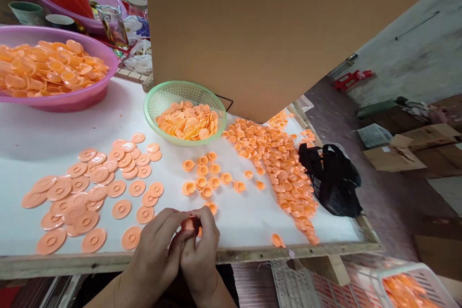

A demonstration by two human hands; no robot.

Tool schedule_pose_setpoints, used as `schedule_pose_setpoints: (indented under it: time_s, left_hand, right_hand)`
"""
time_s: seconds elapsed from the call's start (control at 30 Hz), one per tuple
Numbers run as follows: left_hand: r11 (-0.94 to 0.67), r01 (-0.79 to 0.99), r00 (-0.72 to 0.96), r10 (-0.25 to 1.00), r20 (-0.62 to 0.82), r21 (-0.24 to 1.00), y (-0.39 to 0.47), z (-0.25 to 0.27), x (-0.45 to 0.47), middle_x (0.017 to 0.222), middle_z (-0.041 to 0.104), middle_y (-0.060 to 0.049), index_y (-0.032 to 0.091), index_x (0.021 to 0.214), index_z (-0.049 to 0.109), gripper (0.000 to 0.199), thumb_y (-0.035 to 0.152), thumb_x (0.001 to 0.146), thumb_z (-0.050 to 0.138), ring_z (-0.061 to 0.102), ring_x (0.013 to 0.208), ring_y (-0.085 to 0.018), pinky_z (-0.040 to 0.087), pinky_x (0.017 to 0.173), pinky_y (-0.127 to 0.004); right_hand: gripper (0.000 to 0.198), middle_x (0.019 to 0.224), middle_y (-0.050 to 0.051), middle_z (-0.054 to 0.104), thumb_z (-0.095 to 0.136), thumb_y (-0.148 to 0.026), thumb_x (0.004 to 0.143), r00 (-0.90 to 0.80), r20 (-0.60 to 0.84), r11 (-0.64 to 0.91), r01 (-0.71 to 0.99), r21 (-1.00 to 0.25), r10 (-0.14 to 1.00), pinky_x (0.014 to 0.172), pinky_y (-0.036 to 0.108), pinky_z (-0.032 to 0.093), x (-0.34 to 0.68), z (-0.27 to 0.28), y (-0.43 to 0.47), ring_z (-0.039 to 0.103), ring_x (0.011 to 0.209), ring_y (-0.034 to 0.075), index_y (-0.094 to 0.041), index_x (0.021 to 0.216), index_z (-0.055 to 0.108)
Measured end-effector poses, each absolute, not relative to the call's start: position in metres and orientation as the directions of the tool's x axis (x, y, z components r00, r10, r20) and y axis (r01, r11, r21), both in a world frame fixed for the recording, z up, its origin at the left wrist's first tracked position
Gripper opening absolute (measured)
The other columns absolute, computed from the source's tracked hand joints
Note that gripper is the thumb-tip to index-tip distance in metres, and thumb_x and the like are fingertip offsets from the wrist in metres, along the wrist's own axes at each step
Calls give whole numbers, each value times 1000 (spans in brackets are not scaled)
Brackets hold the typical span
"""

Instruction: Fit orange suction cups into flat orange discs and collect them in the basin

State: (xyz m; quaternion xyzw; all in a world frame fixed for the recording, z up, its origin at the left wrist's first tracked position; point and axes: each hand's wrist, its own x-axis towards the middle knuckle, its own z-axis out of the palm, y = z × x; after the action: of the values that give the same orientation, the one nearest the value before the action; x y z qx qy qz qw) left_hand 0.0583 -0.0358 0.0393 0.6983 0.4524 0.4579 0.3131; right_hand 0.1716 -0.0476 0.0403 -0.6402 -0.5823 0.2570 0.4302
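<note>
Both hands meet at the lower centre of the frame, over the near edge of the white surface [249, 228]. Between their fingertips is a small orange plastic piece [188, 224]. The left hand [155, 248] closes on it from the left side, and the right hand [200, 248] from the right, so neither hand is nearer to it. The fingers cover most of this piece; therefore I cannot tell its long axis, nor whether it is one part or two.

The nearest orange saucer [130, 237] lies flat just to the left of the left hand, at the edge of the scattered saucers. On the other side, the nearest small orange cup [212, 208] is just beyond the right hand's knuckles, toward the centre of the frame. Thus saucers are on the left hand's side, cups on the right hand's.
</note>
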Motion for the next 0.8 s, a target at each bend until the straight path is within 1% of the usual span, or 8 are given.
schedule_pose_setpoints:
  time_s: [0.1, 0.23, 0.3, 0.37, 0.43, 0.53, 0.67, 0.8]
  left_hand:
    - [-285, 340, 213, 952, 222, 896, -30, 29, 53, 93, 70, 1, 26, 106, 62, 16, 26, 92, 54, 66, 85, -11, 52, 73, -18]
    - [-143, 399, 219, 974, 58, 906, -18, 3, 48, 90, 72, 2, 27, 104, 67, 23, 42, 90, 56, 67, 74, -12, 53, 62, -17]
    - [-182, 437, 257, 964, 71, 881, -12, -10, 50, 92, 71, 0, 28, 101, 69, 26, 45, 90, 54, 67, 74, -13, 53, 61, -18]
    - [-228, 488, 292, 952, 89, 843, -6, -21, 56, 91, 69, -1, 28, 96, 71, 28, 45, 90, 51, 67, 76, -14, 53, 61, -20]
    - [-243, 528, 290, 952, 97, 814, -1, -26, 64, 85, 67, -2, 26, 98, 71, 29, 45, 90, 50, 66, 71, -14, 52, 58, -20]
    - [-266, 533, 275, 952, 133, 803, 4, -27, 73, 81, 65, -1, 24, 103, 69, 31, 44, 89, 50, 63, 62, -12, 49, 54, -20]
    - [-307, 623, 225, 951, 211, 720, 11, -28, 56, 92, 67, 0, 26, 98, 69, 30, 46, 91, 47, 63, 68, -13, 50, 59, -23]
    - [-328, 741, 174, 937, 304, 586, 23, -36, 12, 95, 69, -5, 27, 96, 71, 30, 46, 86, 51, 63, 87, -25, 50, 77, -37]
  right_hand:
    - [12, 78, 3, 60, 46, -15, 84, 144, 80, -13, 552, -834, 986, 65, 28, 48, 176, 41, -44, 58, 72, 17, -20, 87, 56]
    - [31, 98, 4, 66, 56, -15, 82, 11, -51, -47, 633, -773, 999, 76, 29, 50, 202, 49, -37, 61, 81, 16, -22, 111, 64]
    - [35, 103, 5, 66, 56, -17, 83, 46, -1, -30, 648, -761, 999, 77, 28, 51, 234, 51, -31, 62, 84, 16, -22, 116, 63]
    - [29, 102, 8, 66, 53, -22, 84, 196, 87, -69, 674, -736, 977, 71, 27, 51, 279, 50, -20, 63, 82, 16, -20, 110, 66]
    - [29, 100, 10, 67, 53, -25, 81, 398, 166, -185, 704, -686, 902, 67, 29, 51, 330, 48, -6, 63, 77, 18, -17, 105, 68]
    - [28, 93, 11, 68, 54, -27, 75, 583, 222, -347, 702, -622, 782, 74, 34, 52, 391, 44, 16, 62, 78, 21, -15, 95, 69]
    - [32, 89, 10, 68, 64, -37, 69, 608, 189, -394, 689, -609, 771, 70, 34, 52, 418, 34, 36, 60, 64, 18, -16, 92, 71]
    - [24, 80, 7, 68, 63, -36, 65, 580, 130, -378, 668, -641, 804, 67, 33, 52, 414, 24, 43, 61, 61, 18, -17, 77, 72]
